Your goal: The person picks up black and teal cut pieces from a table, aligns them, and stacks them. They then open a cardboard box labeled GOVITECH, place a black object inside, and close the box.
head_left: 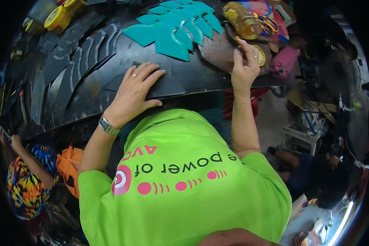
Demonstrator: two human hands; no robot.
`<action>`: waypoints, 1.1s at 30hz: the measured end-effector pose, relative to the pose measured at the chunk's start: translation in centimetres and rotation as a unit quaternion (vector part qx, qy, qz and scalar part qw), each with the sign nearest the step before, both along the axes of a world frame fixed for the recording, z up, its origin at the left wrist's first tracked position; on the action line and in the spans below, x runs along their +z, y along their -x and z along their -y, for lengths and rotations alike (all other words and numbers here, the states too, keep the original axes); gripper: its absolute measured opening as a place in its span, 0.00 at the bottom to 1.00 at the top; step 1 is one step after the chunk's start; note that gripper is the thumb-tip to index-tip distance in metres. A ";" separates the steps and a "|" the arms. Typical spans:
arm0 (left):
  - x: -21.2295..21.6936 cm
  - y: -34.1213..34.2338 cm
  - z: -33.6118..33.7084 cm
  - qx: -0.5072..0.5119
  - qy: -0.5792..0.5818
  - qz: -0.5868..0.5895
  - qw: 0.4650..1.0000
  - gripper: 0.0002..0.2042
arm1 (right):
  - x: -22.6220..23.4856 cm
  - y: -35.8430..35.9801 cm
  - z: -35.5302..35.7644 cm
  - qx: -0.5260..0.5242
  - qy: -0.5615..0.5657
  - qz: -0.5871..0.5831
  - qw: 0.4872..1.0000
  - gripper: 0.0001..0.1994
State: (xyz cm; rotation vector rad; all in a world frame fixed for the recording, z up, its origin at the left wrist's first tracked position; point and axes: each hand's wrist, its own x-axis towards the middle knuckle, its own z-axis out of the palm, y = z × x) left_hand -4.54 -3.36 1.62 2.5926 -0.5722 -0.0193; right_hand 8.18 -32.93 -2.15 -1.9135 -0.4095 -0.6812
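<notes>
My left hand (140,84) lies spread on a flat dark piece (168,85) at the table's near edge. The piece blends into the black tabletop, so its full outline is hard to make out. My right hand (246,67) is raised at the table's right side, index finger stretched out and thumb apart from it. A small yellow spot shows at that fingertip; I cannot tell what it is. Just beside the hand is a round yellow tub or lid (261,57), partly covered by the fingers. Teal cut pieces (168,39) with curved, pale-streaked edges lie overlapping beyond my hands.
Dark cut pieces (75,61) with pale edge streaks overlap at the left. Yellow tubs (58,19) stand far left. A jar of amber liquid (249,28), orange-handled scissors (268,25) and a pink roll (285,61) sit right. Another person (30,176) works at lower left.
</notes>
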 end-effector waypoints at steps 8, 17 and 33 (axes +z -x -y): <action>0.6 -0.5 -0.4 0.032 0.109 0.062 0.992 0.16 | 1.9 -2.5 4.4 -0.185 0.263 -0.066 0.945 0.24; 4.4 -1.0 1.6 0.128 0.511 -0.114 0.843 0.14 | 2.2 -3.1 3.6 -0.165 0.336 -0.144 0.916 0.29; 1.3 -2.6 5.6 0.079 0.603 -0.294 0.737 0.29 | 6.7 4.8 -4.0 0.209 -0.002 -0.076 0.975 0.27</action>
